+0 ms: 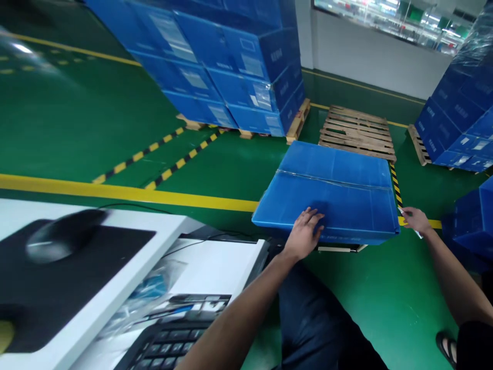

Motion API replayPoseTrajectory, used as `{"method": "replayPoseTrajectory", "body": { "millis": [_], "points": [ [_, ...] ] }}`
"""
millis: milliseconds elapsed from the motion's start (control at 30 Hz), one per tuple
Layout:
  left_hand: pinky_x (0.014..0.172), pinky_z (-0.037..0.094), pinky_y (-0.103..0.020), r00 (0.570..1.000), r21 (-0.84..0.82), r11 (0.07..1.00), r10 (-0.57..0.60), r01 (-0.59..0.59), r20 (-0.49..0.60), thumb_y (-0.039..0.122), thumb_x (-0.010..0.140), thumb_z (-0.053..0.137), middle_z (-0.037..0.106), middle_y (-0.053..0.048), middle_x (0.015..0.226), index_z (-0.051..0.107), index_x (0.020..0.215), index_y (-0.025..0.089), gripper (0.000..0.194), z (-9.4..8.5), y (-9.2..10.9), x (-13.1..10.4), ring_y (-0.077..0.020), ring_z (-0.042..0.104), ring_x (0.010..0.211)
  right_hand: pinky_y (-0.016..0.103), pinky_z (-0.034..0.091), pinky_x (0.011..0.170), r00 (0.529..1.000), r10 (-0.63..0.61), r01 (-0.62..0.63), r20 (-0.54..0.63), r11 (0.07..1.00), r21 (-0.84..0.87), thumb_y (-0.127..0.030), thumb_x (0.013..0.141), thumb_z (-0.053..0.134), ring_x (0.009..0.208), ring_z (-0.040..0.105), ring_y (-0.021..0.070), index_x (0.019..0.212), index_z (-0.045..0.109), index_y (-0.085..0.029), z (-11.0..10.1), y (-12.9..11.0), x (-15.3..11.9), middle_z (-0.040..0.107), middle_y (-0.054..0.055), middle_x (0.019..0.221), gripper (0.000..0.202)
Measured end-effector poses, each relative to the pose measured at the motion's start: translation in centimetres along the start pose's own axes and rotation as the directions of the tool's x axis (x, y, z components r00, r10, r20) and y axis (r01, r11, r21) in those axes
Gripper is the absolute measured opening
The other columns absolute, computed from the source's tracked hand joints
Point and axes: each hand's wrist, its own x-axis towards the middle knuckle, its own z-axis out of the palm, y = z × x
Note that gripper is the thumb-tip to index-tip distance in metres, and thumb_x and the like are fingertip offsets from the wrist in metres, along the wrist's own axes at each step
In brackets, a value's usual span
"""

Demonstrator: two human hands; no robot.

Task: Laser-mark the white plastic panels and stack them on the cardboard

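A large blue box, closed, with a strip of clear tape across its top, sits in front of me on what looks like a low cart with a pale handle. My left hand lies on the near edge of its lid, fingers spread and slightly bent, holding nothing. Just off the box's right corner, my right hand is closed around a slim white cutter-like tool. Most of that tool is hidden in the fingers, so its exact kind is unclear.
Stacks of blue boxes stand on pallets behind, with more boxes at right. A bare wooden pallet lies beyond the box. On my left are a white desk, mouse and keyboard. A sandalled foot shows lower right.
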Motion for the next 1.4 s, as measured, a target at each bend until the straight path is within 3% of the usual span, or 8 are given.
{"method": "replayPoseTrajectory", "body": {
  "millis": [100,233,333,433,567,1000,1200,1400],
  "points": [
    [0.126,0.049,-0.052,1.000,-0.223,0.975,-0.009,0.005,-0.018,0.034,0.109,0.051,0.073,-0.012,0.146,0.073,0.133,0.024,0.034,0.1,4.9,0.0,-0.0319,0.062,0.147,0.031,0.064,0.068,0.996,-0.052,0.062,-0.074,0.987,0.148,-0.052,0.094,0.073,0.076,0.078,0.0240,0.117,0.078,-0.019,1.7,-1.2,-3.1,0.078,0.006,0.092,0.040],
    [0.105,0.063,-0.042,0.975,-0.530,0.830,-0.072,0.175,0.208,0.044,0.110,0.056,0.076,-0.013,0.140,0.055,0.155,0.024,0.049,1.6,11.9,0.5,-0.0275,0.077,0.123,0.034,0.064,0.075,0.976,-0.179,0.207,-0.125,0.940,0.271,-0.064,0.091,0.067,0.084,0.078,0.0248,0.123,0.073,-0.020,8.0,-5.5,-6.7,0.079,0.007,0.096,0.055],
    [0.089,0.063,-0.039,0.935,-0.496,0.814,-0.153,0.303,0.319,0.035,0.113,0.046,0.082,-0.012,0.114,0.047,0.160,0.021,0.049,1.9,14.2,0.8,-0.0268,0.082,0.097,0.032,0.064,0.081,0.966,-0.251,0.260,-0.068,0.932,0.252,-0.064,0.096,0.065,0.087,0.077,0.0230,0.122,0.074,-0.023,11.9,-8.5,-7.6,0.079,0.004,0.098,0.050],
    [0.094,0.058,-0.042,0.917,-0.295,0.879,-0.306,0.376,0.255,0.031,0.115,0.038,0.082,-0.015,0.117,0.054,0.154,0.021,0.043,0.2,13.2,0.8,-0.0315,0.081,0.105,0.037,0.058,0.106,0.973,-0.223,0.229,-0.063,0.966,0.119,-0.057,0.103,0.065,0.119,0.072,0.0271,0.128,0.075,-0.022,12.3,-9.1,-5.9,0.078,0.009,0.124,0.045],
    [0.088,0.056,-0.038,0.872,-0.134,0.880,-0.412,0.456,0.263,0.048,0.113,0.046,0.083,-0.010,0.101,0.061,0.148,0.025,0.044,-3.2,9.7,0.1,-0.0332,0.081,0.102,0.059,0.026,0.132,0.978,0.005,-0.026,-0.207,0.995,-0.099,-0.031,0.104,0.065,0.160,0.033,0.0432,0.156,0.052,0.000,10.2,-7.0,-1.6,0.044,0.032,0.165,0.063],
    [0.078,0.050,-0.037,0.867,0.054,0.894,-0.444,0.444,0.227,0.041,0.110,0.049,0.077,-0.005,0.088,0.052,0.144,0.024,0.039,-6.7,6.3,3.7,-0.0310,0.078,0.090,0.048,0.060,0.105,0.907,0.331,-0.369,-0.259,0.922,-0.115,-0.054,0.116,0.058,0.116,0.071,0.0272,0.138,0.068,-0.016,7.8,-4.5,5.5,0.071,0.013,0.130,0.045],
    [0.081,0.052,-0.039,0.878,0.173,0.923,-0.382,0.344,0.290,0.040,0.111,0.047,0.081,-0.010,0.104,0.055,0.137,0.025,0.031,-5.7,6.8,8.4,-0.0327,0.079,0.099,0.055,0.056,0.110,0.878,0.345,-0.400,-0.333,0.909,-0.113,-0.060,0.118,0.051,0.121,0.071,0.0304,0.133,0.073,-0.016,9.6,-4.2,6.1,0.074,0.014,0.127,0.051],
    [0.092,0.056,-0.040,0.937,0.224,0.972,-0.145,0.075,0.317,0.041,0.113,0.044,0.076,-0.009,0.136,0.068,0.134,0.032,0.034,-0.8,9.6,15.7,-0.0327,0.075,0.116,0.054,0.056,0.106,0.865,0.341,-0.400,-0.368,0.911,-0.096,-0.063,0.116,0.049,0.120,0.072,0.0375,0.136,0.076,-0.017,10.2,-3.4,6.4,0.076,0.019,0.122,0.058]
  ]
}}
